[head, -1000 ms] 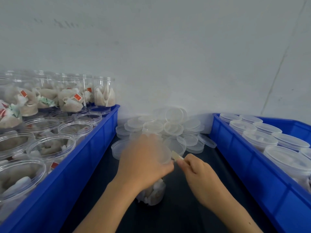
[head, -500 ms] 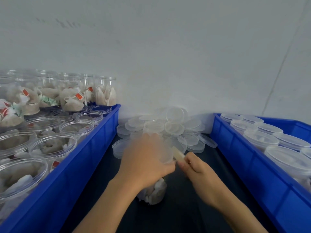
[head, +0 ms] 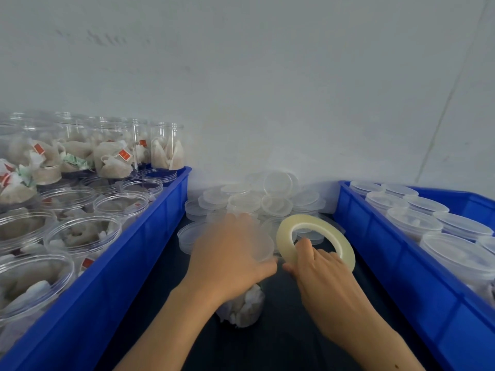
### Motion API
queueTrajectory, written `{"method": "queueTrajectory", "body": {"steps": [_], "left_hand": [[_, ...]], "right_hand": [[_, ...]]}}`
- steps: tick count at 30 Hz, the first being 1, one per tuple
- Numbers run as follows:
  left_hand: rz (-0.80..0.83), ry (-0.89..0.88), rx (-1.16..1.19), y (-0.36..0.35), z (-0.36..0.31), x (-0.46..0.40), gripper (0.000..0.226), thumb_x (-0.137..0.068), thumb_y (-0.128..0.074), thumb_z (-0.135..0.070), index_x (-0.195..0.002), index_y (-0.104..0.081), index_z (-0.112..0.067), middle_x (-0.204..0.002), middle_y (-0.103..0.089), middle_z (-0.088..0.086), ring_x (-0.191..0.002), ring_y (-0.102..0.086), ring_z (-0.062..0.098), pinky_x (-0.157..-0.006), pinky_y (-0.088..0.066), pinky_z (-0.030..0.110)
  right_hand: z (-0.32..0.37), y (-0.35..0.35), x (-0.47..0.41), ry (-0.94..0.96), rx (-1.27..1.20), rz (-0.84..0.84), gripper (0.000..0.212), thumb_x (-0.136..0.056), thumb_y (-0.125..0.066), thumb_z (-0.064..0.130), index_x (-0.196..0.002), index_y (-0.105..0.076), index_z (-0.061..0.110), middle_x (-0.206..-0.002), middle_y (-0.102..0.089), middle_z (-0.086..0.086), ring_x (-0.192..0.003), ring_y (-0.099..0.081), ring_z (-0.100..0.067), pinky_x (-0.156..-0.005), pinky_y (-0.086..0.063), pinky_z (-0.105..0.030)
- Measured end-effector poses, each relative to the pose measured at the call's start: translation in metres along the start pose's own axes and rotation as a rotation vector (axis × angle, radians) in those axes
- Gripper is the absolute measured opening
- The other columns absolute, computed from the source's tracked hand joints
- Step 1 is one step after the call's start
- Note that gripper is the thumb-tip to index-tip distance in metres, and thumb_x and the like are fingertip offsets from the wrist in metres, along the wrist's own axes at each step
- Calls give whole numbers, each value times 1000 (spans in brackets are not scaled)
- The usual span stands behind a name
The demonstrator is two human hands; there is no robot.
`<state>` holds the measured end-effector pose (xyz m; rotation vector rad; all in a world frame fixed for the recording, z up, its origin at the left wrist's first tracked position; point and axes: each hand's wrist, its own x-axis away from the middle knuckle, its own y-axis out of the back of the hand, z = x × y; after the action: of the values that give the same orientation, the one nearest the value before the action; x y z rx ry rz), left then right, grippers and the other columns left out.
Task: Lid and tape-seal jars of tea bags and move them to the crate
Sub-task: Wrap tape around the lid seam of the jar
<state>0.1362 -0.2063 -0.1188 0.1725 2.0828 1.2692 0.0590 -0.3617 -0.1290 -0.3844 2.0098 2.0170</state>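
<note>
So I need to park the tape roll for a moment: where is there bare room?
Bare dark table lies between the left crate and right crate, near the jar. Behind it the loose lids crowd; both crates are packed.

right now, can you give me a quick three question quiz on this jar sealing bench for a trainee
1. True or false: the right hand holds a roll of clear tape.
2. Which hand grips the lidded jar on the dark bench? A) left hand B) right hand
3. Fill in: the loose lids are piled against the ____, between the left crate and the right crate.

Key: 1 true; 2 A; 3 wall
</note>
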Motion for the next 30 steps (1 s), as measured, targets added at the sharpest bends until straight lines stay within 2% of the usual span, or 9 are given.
{"method": "queueTrajectory", "body": {"steps": [4, 10, 19, 23, 30], "left_hand": [[3, -10, -9, 0, 0, -1, 59, -75, -54, -73, -113, -35, -32, -110, -43, -13, -97, -48, 11, -74, -39, 27], [6, -15, 12, 0, 0, 0, 62, -74, -51, -77, -115, -36, -34, -111, -43, -15, -99, -50, 10, -76, -41, 27], [-17, -15, 51, -3, 0, 0, 64, -73, -57, -70, -121, -40, -33, -116, -45, -16, -99, -49, 8, -76, -37, 25], [-22, -14, 38, -4, 0, 0, 65, -72, -56, -71, -122, -40, -32, -117, -47, -16, -98, -50, 8, -75, -34, 24], [-45, -7, 15, -4, -3, 2, 75, -64, -38, -79, -120, -44, -30, -114, -50, -14, -98, -53, 10, -74, -34, 25]], "right_hand": [[-3, 1, 1, -12, -55, -40, 24, -103, -24, 45, -111, -32, 24, -80, -48, 12, -76, -53, -7, -70, -33, -22], [1, 2, 2, -37, -152, -108, 23, -102, -26, 43, -115, -35, 26, -67, -42, 14, -60, -43, -3, -56, -26, -21], [12, -5, -7, -149, -160, -151, 29, -102, -28, 43, -120, -38, 22, -76, -56, 10, -74, -58, -8, -75, -40, -26], [17, -7, -11, -180, -154, -184, 30, -101, -33, 42, -122, -39, 21, -79, -53, 10, -78, -59, -10, -80, -43, -27], [19, -13, -18, -248, -177, -212, 19, -100, -38, 38, -108, -40, 21, -73, -50, 10, -77, -59, -16, -72, -30, -29]]}}
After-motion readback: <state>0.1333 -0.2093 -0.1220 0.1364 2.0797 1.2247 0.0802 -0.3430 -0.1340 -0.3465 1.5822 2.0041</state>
